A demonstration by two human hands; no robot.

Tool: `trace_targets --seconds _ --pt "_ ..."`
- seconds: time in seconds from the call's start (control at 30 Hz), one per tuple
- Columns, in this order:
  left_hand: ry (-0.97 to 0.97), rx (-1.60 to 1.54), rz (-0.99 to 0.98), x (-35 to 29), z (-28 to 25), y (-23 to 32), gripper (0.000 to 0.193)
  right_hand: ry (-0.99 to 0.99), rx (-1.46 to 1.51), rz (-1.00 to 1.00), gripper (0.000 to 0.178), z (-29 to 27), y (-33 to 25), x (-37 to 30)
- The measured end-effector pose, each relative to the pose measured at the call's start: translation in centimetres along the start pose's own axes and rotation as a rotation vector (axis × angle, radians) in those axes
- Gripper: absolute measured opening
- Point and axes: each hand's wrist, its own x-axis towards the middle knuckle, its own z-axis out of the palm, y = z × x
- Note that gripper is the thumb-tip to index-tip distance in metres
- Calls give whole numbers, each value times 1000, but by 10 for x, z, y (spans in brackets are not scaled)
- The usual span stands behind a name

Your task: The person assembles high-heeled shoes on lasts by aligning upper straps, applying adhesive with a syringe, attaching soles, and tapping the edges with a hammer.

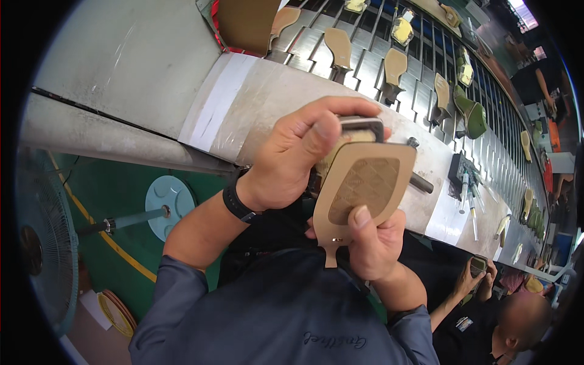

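Note:
My right hand [377,246] grips a tan shoe sole [398,182], its thumb pressed on the patterned, darker panel in the middle. The broad, square end of the sole points up and away, and the narrow end points toward my body. My left hand [292,155], with a dark band at the wrist, is closed round a pale piece with a dark, rounded rim [368,125] just behind the sole. Most of that piece is hidden by the sole and my fingers, so its kind is unclear. Whether the two touch cannot be told.
Beyond the worktop [255,91] runs a slatted metal conveyor [365,61] with several tan soles [395,66] and a green shoe [471,115]. A black holder with syringe-like tubes [467,182] stands right. A co-worker [480,328] is near right; a fan [52,237] stands left.

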Motion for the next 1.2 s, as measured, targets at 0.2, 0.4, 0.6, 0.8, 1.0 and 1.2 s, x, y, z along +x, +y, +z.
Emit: trace_targets --seconds 0.2,0.4,0.6,0.8,1.0,1.2 --pt "-74 -41 74 -2 -3 -4 95 52 -172 -200 21 1 16 7" --pt "-68 -47 13 -6 -4 -2 86 -42 -84 -4 22 -6 7 3" --pt "-101 13 35 -8 -6 -1 78 -7 -63 -36 22 2 7 3" --pt "-107 26 48 -8 -8 -1 76 -43 -85 -36 22 -1 8 4" --pt "-103 8 42 -8 -10 -2 76 2 -30 -65 21 7 11 7" --pt "-89 5 23 -11 -7 4 64 -25 -130 -8 18 0 11 4"
